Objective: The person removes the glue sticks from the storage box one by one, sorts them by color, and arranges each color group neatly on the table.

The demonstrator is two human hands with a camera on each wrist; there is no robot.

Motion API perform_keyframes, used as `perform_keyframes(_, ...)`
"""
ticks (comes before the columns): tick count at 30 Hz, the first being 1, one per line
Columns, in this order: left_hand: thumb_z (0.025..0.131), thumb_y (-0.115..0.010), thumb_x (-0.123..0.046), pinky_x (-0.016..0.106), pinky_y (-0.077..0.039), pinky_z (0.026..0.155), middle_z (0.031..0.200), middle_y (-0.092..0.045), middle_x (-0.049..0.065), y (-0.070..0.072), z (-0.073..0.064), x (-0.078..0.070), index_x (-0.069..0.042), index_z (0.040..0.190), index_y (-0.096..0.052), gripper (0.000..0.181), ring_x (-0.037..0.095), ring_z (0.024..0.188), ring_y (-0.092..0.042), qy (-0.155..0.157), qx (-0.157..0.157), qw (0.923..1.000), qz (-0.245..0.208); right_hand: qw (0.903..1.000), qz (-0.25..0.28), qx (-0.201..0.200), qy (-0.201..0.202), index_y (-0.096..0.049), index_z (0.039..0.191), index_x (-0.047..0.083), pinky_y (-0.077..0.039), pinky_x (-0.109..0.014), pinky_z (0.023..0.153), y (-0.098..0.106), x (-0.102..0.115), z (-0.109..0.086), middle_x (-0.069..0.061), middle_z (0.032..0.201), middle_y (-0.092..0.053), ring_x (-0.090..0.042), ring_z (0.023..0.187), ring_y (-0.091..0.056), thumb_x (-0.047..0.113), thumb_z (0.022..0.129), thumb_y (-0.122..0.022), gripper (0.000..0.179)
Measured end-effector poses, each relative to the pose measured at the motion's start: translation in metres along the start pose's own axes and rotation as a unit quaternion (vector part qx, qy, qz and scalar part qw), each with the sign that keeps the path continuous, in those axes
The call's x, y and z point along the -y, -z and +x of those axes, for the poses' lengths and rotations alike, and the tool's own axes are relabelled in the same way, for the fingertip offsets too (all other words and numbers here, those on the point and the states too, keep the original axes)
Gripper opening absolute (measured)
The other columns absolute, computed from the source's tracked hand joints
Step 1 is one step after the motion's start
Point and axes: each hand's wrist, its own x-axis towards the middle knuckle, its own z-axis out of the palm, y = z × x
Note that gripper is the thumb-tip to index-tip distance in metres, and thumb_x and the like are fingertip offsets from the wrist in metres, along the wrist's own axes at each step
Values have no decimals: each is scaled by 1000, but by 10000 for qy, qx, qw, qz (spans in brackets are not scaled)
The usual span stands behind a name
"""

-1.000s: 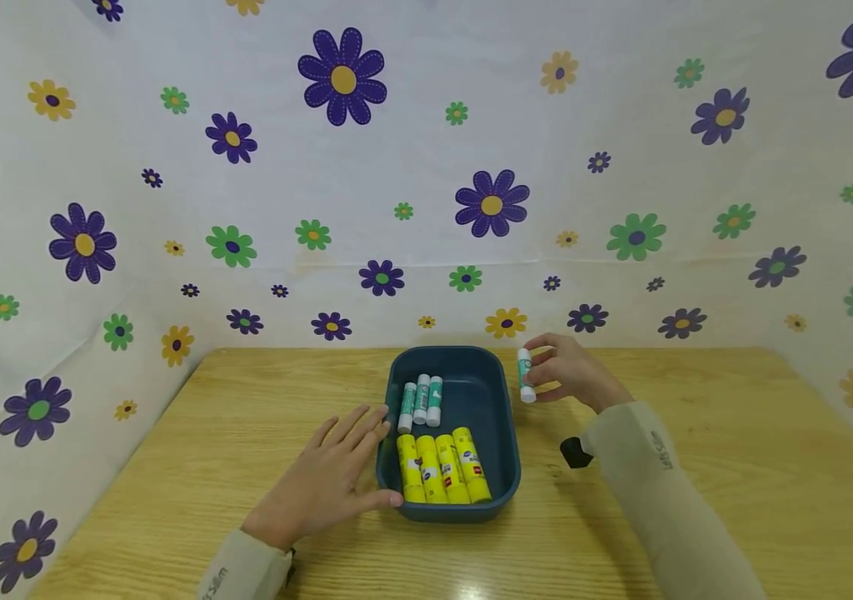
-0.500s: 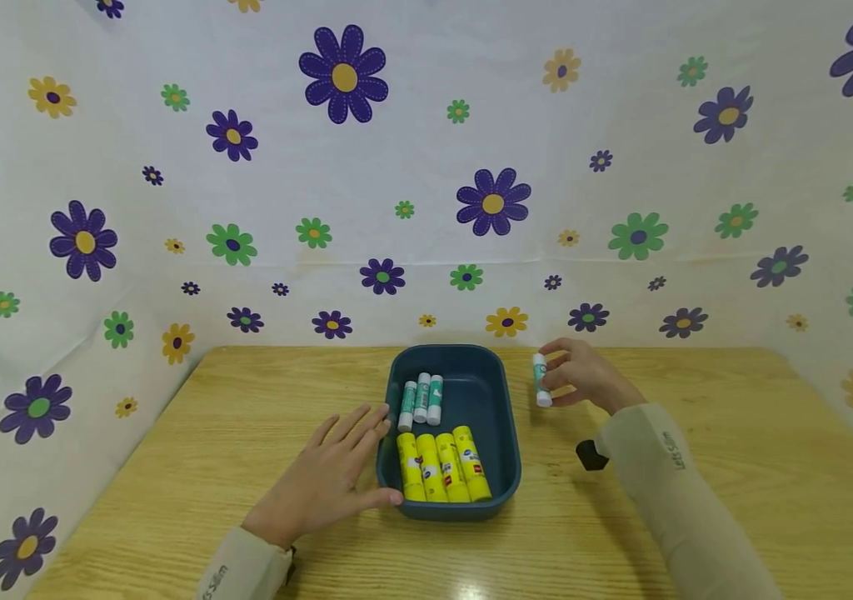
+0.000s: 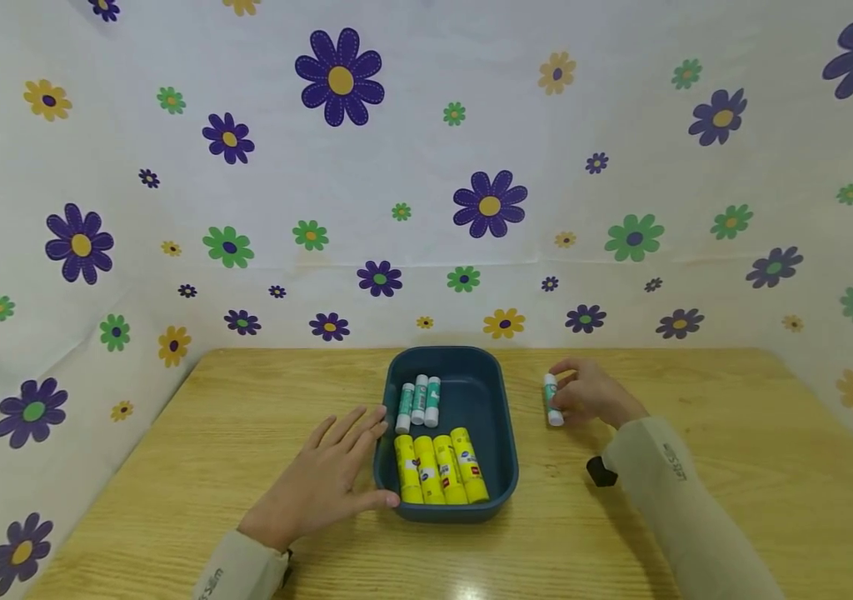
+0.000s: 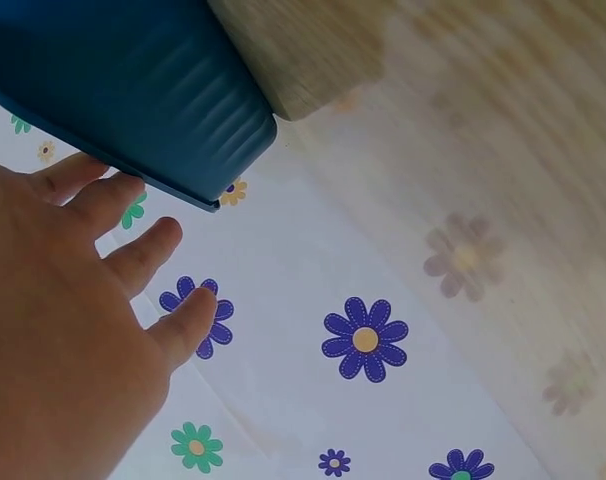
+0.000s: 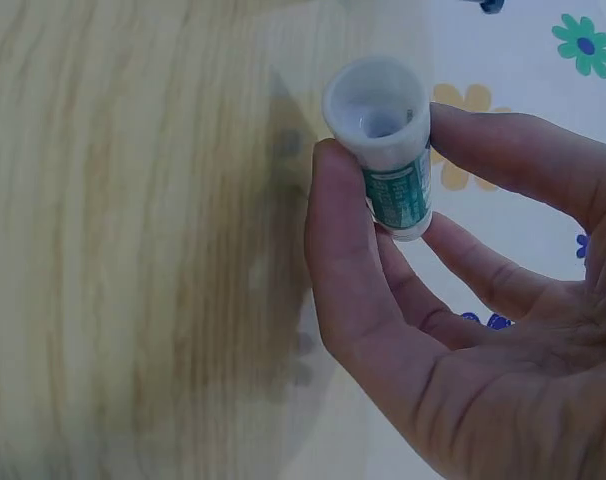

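My right hand (image 3: 595,396) pinches a white glue stick (image 3: 552,400) with a green label, to the right of the blue plastic container (image 3: 475,396). The right wrist view shows the stick's hollow white end (image 5: 378,105) facing the camera, thumb and fingers on either side of it. My left hand (image 3: 317,483) lies with fingers spread along the container's left side, fingertips right at the rim (image 4: 143,180). Inside are three green-and-white glue sticks (image 3: 419,400) at the back left and a row of several yellow glue sticks (image 3: 441,471) at the front.
The container stands on a wooden table (image 3: 269,400), near its back edge. Behind and at both sides hangs a white cloth (image 3: 411,142) with a flower print. Inside the container, bare floor shows at the back right and along the right wall.
My right hand has carried the glue stick to the right, away from the container, and a little toward me, lower in view. The left hand keeps its place at the container.
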Motion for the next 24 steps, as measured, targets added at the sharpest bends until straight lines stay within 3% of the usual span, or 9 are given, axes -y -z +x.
perform_keyframes(6, 93, -53, -70, 63, -20, 118, 166, -26, 9, 1, 0, 1, -15, 153, -47, 81, 38, 151, -22, -12, 149, 9999, -78, 9999, -61, -69, -64, -36, 143, -8, -61, -44, 82, 2, -3, 1, -31, 131, -41, -36, 100, -55, -9, 90, -64, 60)
perform_keyframes(24, 91, -62, -64, 65, -17, 118, 166, -26, 10, 0, 4, 1, -15, 140, -54, 70, 40, 151, -19, 127, 272, 9986, -432, 9989, -438, -172, -20, -38, 138, -11, -62, -42, 74, 1, -4, 3, -29, 114, -53, -31, 88, -63, -12, 86, -64, 57)
